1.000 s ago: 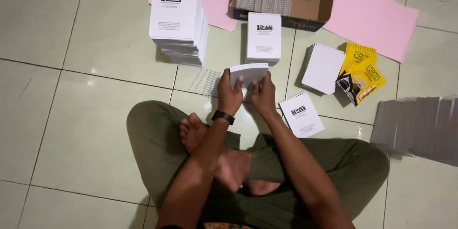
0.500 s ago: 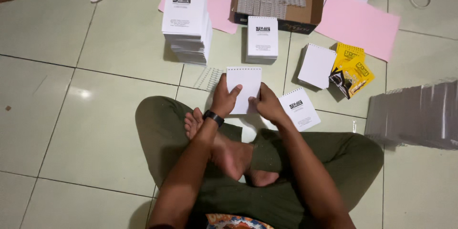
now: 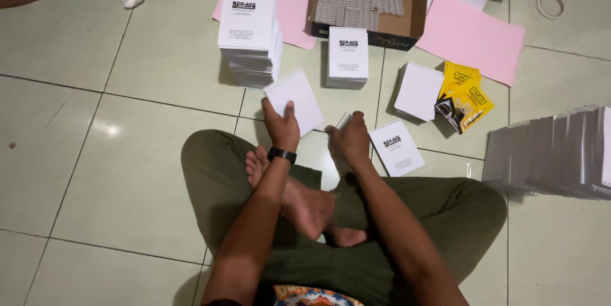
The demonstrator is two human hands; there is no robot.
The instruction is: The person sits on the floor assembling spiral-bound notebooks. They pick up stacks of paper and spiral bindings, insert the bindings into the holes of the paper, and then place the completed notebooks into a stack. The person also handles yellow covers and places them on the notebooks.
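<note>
Two hands work just beyond the person's crossed legs, and the small white spiral notepad (image 3: 294,99) in the left hand (image 3: 282,129) serves as the landmark here. That hand, with a black watch (image 3: 281,154) at the wrist, has its fingers clamped on the notepad's near edge, thumb on the top face; the pad tilts, its long axis running away from the body, the wire binding at the far end. To the right of the notepad and a little nearer, the right hand (image 3: 349,139) rests low on the tiled floor (image 3: 127,153), fingers curled on something pale that I cannot make out, so whether they grip it is unclear. The left hand is the one carrying the pad; the right is apart from it. Right of the notepad lies a printed-cover pad (image 3: 396,147); further right are a blank pad (image 3: 418,91) and yellow packets (image 3: 466,96). Beyond the notepad stand a tall stack of finished pads (image 3: 249,32) to the left and a short stack (image 3: 347,56), then a cardboard box of wire bindings (image 3: 366,3) and pink sheets (image 3: 471,37). Compared with half a second earlier, the pad was held by both hands; now the right has let go and dropped away.
</note>
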